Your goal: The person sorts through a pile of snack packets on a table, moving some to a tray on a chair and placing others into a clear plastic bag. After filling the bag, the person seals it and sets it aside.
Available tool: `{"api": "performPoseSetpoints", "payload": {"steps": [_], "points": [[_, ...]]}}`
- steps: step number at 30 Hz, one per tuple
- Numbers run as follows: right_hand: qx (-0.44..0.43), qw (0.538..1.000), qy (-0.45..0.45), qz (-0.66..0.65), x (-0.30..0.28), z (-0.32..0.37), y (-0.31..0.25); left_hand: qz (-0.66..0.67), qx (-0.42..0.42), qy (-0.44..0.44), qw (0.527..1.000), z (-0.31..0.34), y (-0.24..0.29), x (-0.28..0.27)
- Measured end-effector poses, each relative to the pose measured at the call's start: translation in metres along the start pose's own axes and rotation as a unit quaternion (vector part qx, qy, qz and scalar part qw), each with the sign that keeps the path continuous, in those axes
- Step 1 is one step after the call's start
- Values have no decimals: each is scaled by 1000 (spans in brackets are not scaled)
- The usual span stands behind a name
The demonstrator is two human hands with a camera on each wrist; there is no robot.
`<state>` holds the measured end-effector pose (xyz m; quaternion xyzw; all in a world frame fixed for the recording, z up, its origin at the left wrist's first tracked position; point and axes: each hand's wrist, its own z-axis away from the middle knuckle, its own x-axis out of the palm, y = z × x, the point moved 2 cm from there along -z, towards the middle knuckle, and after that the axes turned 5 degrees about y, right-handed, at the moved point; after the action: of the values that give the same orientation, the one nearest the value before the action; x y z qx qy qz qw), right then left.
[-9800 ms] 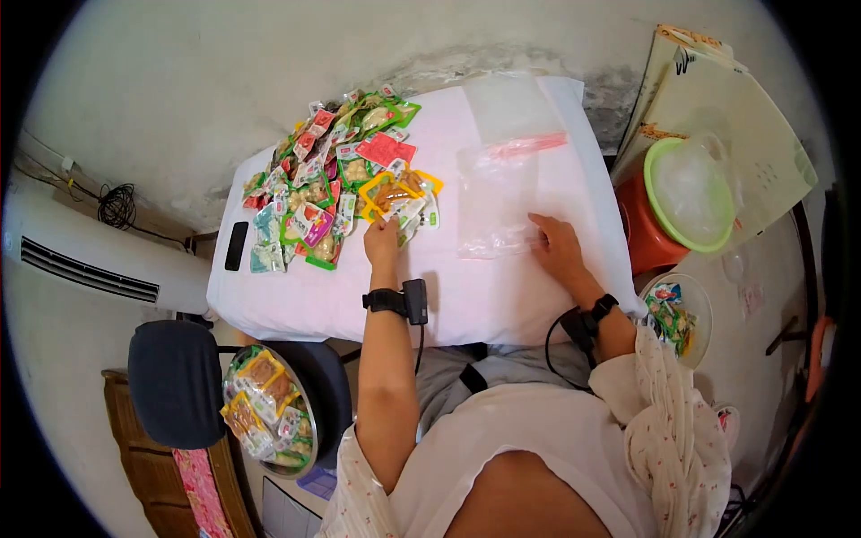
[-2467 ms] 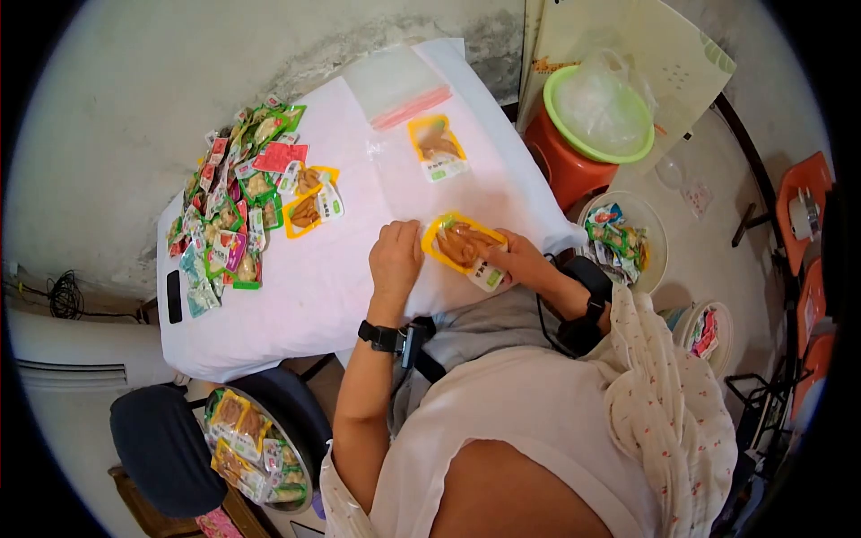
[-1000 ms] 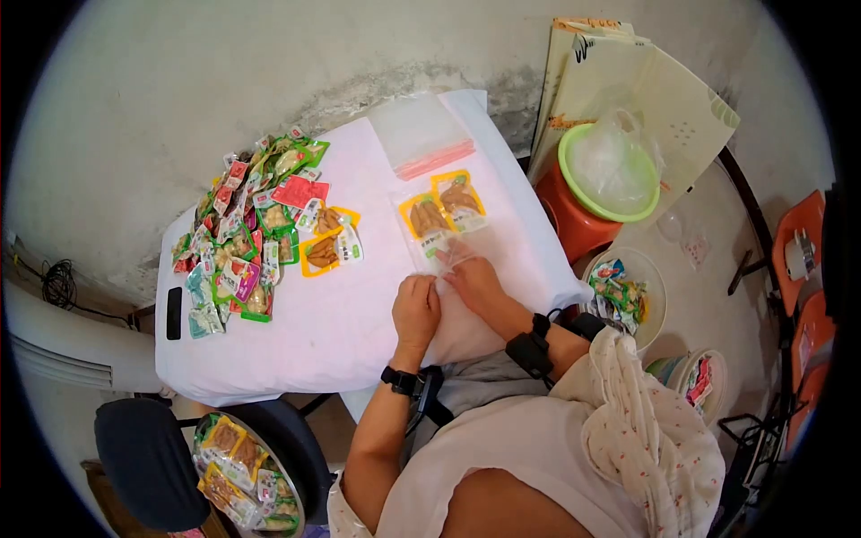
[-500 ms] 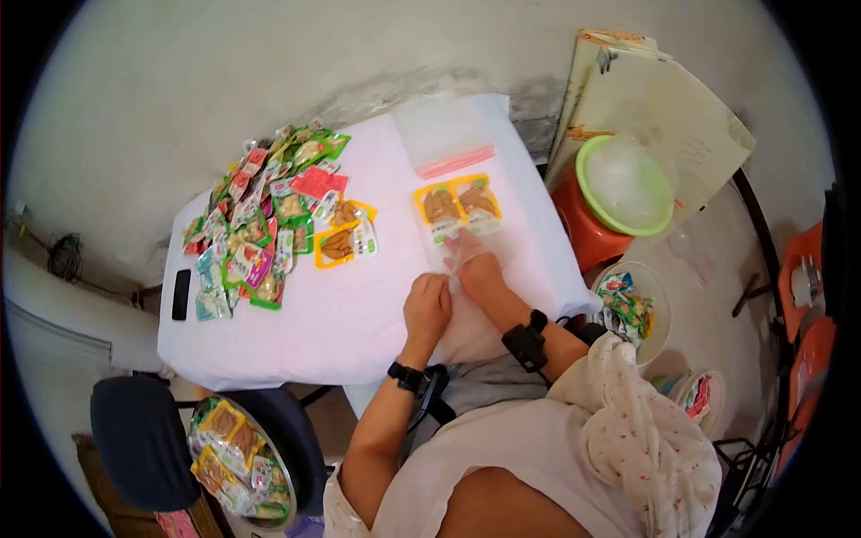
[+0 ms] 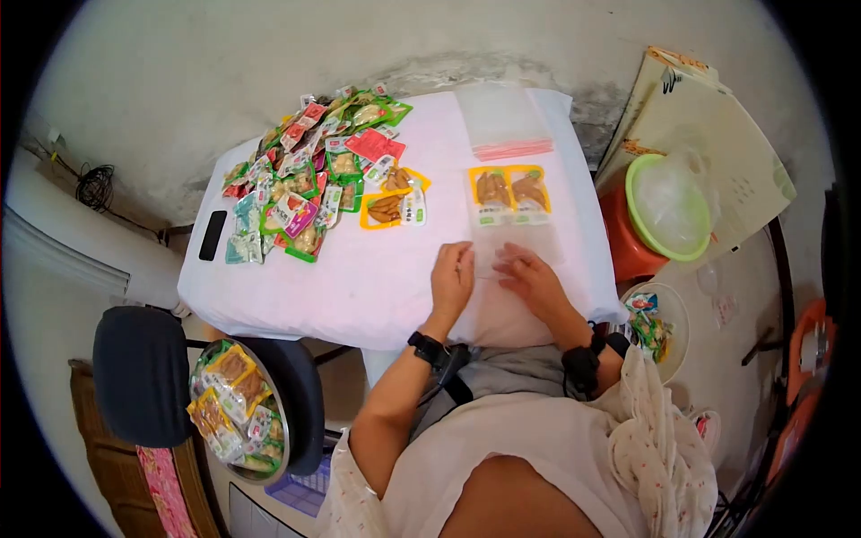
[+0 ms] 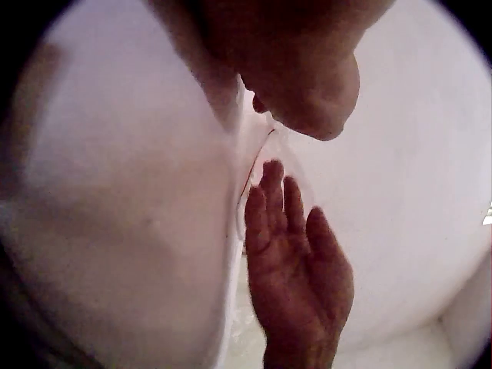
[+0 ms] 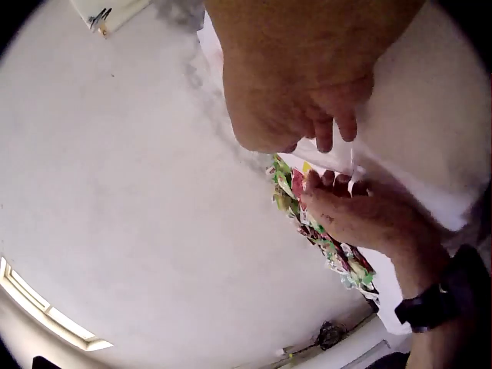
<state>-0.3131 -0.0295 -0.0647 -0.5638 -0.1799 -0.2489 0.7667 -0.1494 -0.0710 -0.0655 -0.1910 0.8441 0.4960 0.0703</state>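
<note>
The clear bag (image 5: 516,235) is lying flat on the bench (image 5: 359,300), its long axis running from the person toward the wall. Inside, two yellow-edged packets (image 5: 511,195) are lying side by side, yellow ends pointing wallward, pale ends facing the person. The right hand (image 5: 538,285) is hovering or resting at the bag's near end, its fingers spreading loosely. The left hand (image 5: 451,280) is bending its fingers beside the near-left corner; whether they are pinching plastic, I cannot tell.
</note>
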Motion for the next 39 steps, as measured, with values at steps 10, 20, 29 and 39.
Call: {"api": "performPoseSetpoints", "payload": {"steps": [10,20,29,39], "points": [[46,996,-59,45,-40,23,6,-354,105,-37,929,-80,-78,-62],[17,974,-117,195,-27,26,0,-388,126,-96,908,-90,-46,-79],[-517,634,-45,573,54,36,-53,-253,337,-192,886,-39,67,-59],[-86,969,106,205,-42,45,-34,-127,187,-61,972,-14,54,-29]]}}
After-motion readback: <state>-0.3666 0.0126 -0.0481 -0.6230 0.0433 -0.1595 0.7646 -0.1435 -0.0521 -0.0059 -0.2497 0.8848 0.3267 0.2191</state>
